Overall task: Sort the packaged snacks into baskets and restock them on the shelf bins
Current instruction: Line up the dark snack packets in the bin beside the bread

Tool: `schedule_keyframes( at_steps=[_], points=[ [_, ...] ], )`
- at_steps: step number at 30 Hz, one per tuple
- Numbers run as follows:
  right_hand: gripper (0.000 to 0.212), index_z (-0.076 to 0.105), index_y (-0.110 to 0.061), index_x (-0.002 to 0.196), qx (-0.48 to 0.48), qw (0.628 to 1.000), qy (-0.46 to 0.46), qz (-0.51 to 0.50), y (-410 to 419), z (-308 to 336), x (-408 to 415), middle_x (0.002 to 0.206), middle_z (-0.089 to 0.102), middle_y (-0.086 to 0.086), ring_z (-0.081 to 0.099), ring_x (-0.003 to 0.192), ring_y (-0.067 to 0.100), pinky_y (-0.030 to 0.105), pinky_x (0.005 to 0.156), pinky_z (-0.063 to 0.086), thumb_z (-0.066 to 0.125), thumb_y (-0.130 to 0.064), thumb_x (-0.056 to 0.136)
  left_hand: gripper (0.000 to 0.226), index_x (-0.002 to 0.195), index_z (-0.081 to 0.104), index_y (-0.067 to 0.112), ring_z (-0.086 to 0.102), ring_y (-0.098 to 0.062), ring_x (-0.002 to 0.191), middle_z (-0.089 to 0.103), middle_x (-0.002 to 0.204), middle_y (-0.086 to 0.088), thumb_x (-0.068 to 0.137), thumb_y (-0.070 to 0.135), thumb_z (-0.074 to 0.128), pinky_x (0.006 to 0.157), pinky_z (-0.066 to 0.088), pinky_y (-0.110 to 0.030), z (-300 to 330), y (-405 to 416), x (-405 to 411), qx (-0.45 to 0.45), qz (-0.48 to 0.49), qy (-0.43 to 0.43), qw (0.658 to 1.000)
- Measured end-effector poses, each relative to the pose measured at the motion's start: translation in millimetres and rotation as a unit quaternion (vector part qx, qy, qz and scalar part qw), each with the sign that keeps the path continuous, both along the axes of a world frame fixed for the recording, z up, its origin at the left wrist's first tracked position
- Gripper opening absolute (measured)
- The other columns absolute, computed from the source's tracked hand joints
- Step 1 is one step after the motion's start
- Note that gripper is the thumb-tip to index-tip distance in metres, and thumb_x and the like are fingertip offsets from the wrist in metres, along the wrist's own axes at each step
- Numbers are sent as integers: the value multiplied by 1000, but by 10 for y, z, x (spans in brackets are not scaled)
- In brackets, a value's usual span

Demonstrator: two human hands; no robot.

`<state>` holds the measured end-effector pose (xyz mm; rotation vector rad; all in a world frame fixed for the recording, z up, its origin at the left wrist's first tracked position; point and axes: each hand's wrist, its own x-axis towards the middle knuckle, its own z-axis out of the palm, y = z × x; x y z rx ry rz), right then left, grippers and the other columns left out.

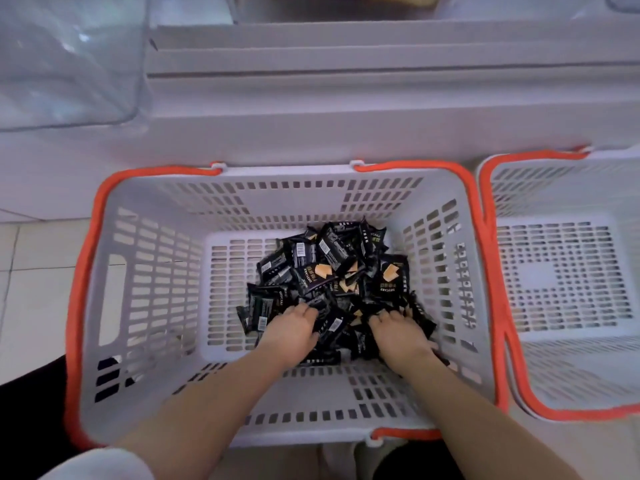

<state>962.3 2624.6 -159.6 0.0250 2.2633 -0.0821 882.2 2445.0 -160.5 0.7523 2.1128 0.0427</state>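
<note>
A white slotted basket (152, 271) with orange handles stands on the floor in front of me. A heap of several small black snack packets (332, 268) with orange print lies on its bottom, toward the right. Both my arms reach down into the basket. My left hand (291, 329) lies on the near left of the heap, fingers curled into the packets. My right hand (398, 332) lies on the near right of the heap, fingertips dug in among the packets. Whether either hand grips a packet is hidden by the hands themselves.
A second white basket (568, 285) with orange handles stands right beside the first, with nothing in it. White shelf fronts (346, 98) rise just behind the baskets. A clear plastic bin (65, 64) sits on the shelf at upper left. Pale tiled floor (31, 271) shows at left.
</note>
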Motion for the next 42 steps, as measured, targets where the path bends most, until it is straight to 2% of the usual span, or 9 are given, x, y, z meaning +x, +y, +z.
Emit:
schedule_keyframes(
  at_steps=[6, 12, 15, 19, 22, 25, 29, 36, 42],
  points=[
    [20, 42, -16, 104, -148, 954, 53, -254, 55, 149, 38, 95, 57, 2, 56, 87, 21, 32, 69, 42, 57, -19, 91, 42, 128, 46, 13, 41, -25, 122, 49, 130, -6, 94, 38, 47, 96, 38, -36, -216, 272, 159, 0, 90, 19, 996],
    [4, 55, -14, 96, -372, 641, 69, -668, 84, 275, 0, 78, 59, -2, 54, 72, 12, 29, 75, 43, 54, -11, 93, 29, 111, 55, 10, 59, -30, 98, 65, 101, -12, 96, 33, 48, 81, 49, -38, -235, 333, 193, 106, 240, -42, 964],
    [17, 60, -15, 85, -425, 507, 33, -749, 50, 310, -21, 70, 56, 2, 51, 67, 16, 35, 78, 43, 48, -9, 96, 20, 105, 59, 14, 64, -26, 88, 67, 91, -8, 100, 18, 40, 77, 49, -35, -117, 311, 102, 193, 476, -206, 833],
    [19, 59, -7, 86, -471, 415, 27, -778, -109, 374, -111, 79, 55, 9, 49, 73, 20, 33, 79, 41, 44, -4, 97, 44, 109, 59, 0, 43, -12, 42, 51, 55, 0, 100, 29, 27, 39, 35, -21, 109, 172, -31, 259, 707, -423, 504],
    [20, 60, 1, 109, -518, 419, -1, -746, -265, 463, -172, 95, 62, 14, 56, 87, 25, 37, 87, 45, 46, -2, 95, 63, 92, 64, 4, 34, -12, 40, 43, 54, -1, 89, 59, 36, 37, 31, -22, 261, 32, -98, 307, 696, -527, 378],
    [25, 60, -3, 114, -548, 432, -13, -717, -412, 559, -217, 99, 68, 11, 65, 88, 21, 34, 79, 53, 47, 2, 93, 44, 86, 58, 9, 41, -11, 41, 48, 55, 1, 78, 51, 50, 44, 36, -20, 349, -33, -103, 335, 684, -526, 379],
    [23, 59, -7, 111, -530, 467, 0, -708, -615, 601, -275, 99, 68, 8, 66, 88, 18, 33, 77, 55, 53, 0, 91, 53, 89, 76, 11, 70, -20, 76, 73, 85, -9, 93, 46, 36, 77, 45, -33, 301, -152, -72, 346, 656, -497, 450],
    [9, 58, -14, 94, -411, 614, 84, -669, -849, 451, -294, 101, 65, 10, 62, 99, 27, 41, 90, 51, 64, -13, 86, 53, 115, 64, 15, 67, -16, 99, 70, 110, -5, 82, 54, 48, 83, 48, -31, 231, -225, -44, 279, 640, -429, 573],
    [15, 65, -13, 99, -255, 850, 160, -432, -464, 308, -469, 97, 62, -2, 56, 86, 10, 17, 72, 42, 57, -23, 91, 85, 147, 23, 24, 30, -22, 137, 30, 151, 0, 78, 44, 69, 112, 22, -42, 33, -262, 3, 217, 638, -293, 679]
  ],
)
